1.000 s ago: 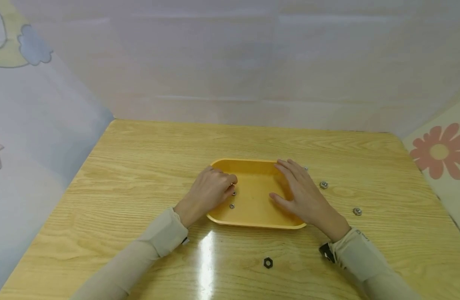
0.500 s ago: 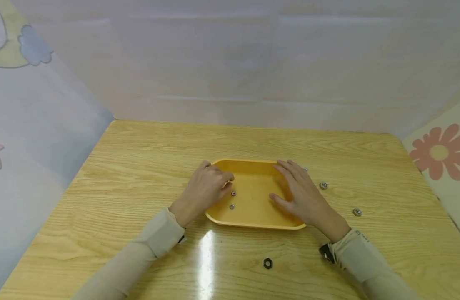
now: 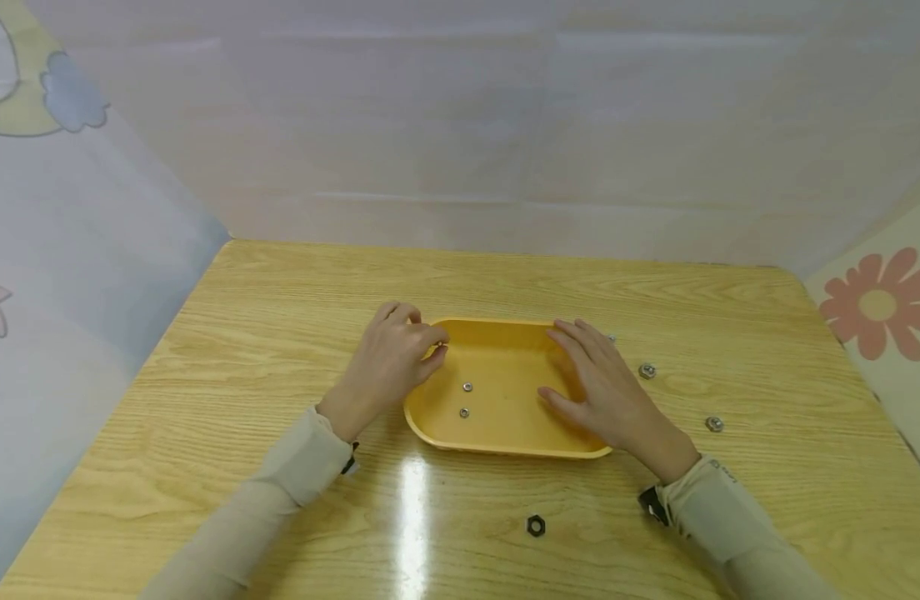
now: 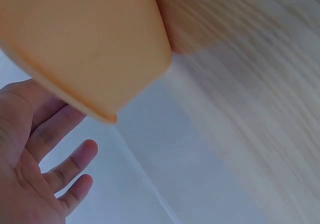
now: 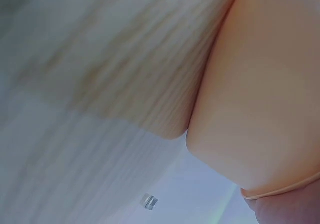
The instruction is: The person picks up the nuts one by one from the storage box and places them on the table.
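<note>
Pinches with left hand (image 3: 385,354), apparently, a tiny metal piece (image 3: 440,343) beside the left end of a yellow tray (image 3: 520,417); rests right hand (image 3: 606,387), spread, over its right end. Has two small nuts (image 3: 464,412) inside, a black nut (image 3: 531,526) in front, two larger nuts (image 3: 647,371) rightward, all on a wooden table (image 3: 280,317)

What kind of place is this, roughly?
Probably an improvised indoor tabletop workspace: a flat, yellowish wood-grain table, pale creased sheeting behind it, and a pink, petalled flower print with a yellow centre on the right.
</note>
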The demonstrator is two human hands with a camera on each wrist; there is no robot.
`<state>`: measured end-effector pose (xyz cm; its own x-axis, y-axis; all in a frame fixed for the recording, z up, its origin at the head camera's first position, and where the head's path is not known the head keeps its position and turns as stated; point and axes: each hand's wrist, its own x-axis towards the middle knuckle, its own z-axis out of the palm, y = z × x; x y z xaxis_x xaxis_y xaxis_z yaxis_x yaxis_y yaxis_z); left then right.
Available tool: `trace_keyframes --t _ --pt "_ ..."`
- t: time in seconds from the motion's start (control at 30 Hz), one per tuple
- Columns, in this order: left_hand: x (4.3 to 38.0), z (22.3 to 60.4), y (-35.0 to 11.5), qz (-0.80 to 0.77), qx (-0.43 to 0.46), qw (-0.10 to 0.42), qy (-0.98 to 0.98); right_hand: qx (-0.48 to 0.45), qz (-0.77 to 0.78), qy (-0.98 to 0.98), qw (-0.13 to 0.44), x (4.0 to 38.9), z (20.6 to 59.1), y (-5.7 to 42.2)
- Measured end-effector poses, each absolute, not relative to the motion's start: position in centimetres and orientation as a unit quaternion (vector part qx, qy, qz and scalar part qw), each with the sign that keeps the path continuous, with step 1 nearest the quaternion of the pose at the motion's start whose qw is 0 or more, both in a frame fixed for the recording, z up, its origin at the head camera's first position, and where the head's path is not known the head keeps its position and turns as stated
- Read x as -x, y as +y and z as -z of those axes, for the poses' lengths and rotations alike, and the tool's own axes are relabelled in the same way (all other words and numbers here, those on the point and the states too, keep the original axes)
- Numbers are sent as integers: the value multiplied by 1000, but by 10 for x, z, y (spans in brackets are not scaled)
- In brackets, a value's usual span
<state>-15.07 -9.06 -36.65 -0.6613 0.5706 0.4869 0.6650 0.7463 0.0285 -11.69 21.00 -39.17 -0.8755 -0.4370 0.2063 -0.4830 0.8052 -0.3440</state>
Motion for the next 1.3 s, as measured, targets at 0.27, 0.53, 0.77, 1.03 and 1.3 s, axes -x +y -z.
trace_keyframes --t 0.27,0.53,0.77,1.03,1.3 --pt "158 359 -105 132 325 244 -904 -246 -198 -946 72 117 392 210" --pt "163 360 -118 134 318 241 -907 -243 -197 -948 62 118 391 211" --pt "170 365 -129 131 313 244 -908 -240 -197 -949 62 118 391 211" --pt "177 369 -142 122 314 246 -909 -237 -194 -950 64 119 392 209" --pt "182 375 -157 109 305 242 -915 -241 -198 -948 68 120 394 206"
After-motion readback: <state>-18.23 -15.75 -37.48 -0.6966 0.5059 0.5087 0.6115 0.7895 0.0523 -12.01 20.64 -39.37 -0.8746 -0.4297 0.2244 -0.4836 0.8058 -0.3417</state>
